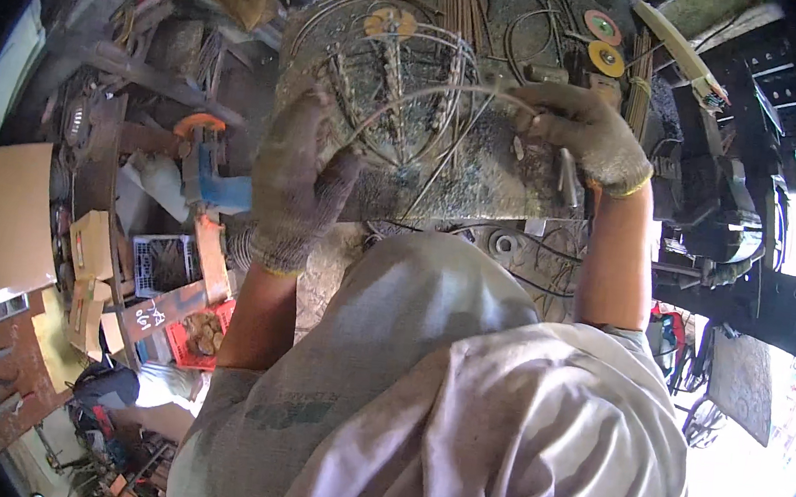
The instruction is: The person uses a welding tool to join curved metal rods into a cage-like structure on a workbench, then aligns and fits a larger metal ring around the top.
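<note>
Workshop (325,263): brownish pieces (206,334) in red crate (179,349)

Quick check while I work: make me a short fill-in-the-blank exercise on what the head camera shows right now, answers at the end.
1. Knitted brown-grey gloves with yellow-edged cuffs cover ____ of the person's hands.
2. Between them, a thin, curved metal rod bows ____ the person's clothed body.
3. Beside the pinkish-red round disc lies a second round disc, coloured ____.
4. The hand nearer these discs is the ____ one.

Missing words: both; away from; yellow; right.
</note>
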Available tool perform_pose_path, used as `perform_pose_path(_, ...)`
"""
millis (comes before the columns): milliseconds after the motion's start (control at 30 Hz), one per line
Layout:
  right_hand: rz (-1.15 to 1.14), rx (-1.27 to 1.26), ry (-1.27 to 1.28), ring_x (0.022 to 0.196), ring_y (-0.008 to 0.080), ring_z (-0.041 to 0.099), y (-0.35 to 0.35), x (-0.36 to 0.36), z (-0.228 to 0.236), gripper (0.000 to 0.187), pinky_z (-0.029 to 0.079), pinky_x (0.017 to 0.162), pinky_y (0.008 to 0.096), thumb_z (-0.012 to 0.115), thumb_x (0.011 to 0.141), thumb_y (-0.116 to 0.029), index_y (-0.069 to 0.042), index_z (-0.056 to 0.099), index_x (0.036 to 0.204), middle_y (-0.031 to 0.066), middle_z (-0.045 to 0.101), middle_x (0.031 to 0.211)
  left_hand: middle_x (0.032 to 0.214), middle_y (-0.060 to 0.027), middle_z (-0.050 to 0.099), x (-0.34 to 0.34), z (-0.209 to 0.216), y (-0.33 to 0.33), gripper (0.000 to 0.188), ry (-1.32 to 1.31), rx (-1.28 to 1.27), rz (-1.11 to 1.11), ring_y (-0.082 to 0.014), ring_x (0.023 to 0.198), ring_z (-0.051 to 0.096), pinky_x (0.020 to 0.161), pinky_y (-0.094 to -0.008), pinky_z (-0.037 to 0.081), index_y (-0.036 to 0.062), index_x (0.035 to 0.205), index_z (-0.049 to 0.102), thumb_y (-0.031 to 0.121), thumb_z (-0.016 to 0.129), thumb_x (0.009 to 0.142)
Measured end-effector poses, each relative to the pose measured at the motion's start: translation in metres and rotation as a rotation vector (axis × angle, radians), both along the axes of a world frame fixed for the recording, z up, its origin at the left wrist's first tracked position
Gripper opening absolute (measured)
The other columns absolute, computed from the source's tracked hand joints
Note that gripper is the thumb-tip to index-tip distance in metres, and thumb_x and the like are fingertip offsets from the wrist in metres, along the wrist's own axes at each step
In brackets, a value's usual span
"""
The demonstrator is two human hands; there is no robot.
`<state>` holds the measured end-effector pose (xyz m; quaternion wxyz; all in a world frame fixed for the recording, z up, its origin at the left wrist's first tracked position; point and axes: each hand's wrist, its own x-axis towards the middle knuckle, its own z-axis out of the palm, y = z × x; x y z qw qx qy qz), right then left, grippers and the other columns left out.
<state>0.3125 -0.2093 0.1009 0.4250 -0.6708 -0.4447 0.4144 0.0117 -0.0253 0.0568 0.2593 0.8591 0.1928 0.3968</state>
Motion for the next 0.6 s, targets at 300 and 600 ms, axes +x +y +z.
perform_pose_path(300, 0.038, 0.138, 0.153, 0.103, 0.0159, 0.061, 0.01, -0.025, -0.049, 0.041, 0.049, 0.095, 0.0315, 0.069, 0.096, -0.018, 0.0, 0.066, 0.132, 0.0067, 0.069, 0.115, 0.093, -0.0035, 0.064, -0.038, -0.056, 0.002, 0.025, 0.055, -0.633, -0.084, -0.0091, 0.073, 0.056, 0.061, -0.0259, 0.045, 0.0029, 0.121, 0.064, 0.022, 0.062, 0.105)
perform_pose_path(600, -0.134, -0.009, -0.383, 0.109, 0.0292, 0.066, 0.026, -0.023, -0.082, 0.036, 0.05, 0.097, 0.0386, 0.065, 0.098, -0.028, -0.005, 0.07, 0.125, 0.018, 0.071, 0.115, 0.095, -0.0066, 0.067, -0.016, -0.087, 0.052, 0.033, -0.116, -0.927, -0.068, -0.0135, 0.078, 0.064, 0.068, -0.0288, 0.052, 0.0039, 0.119, 0.065, 0.033, 0.062, 0.105)
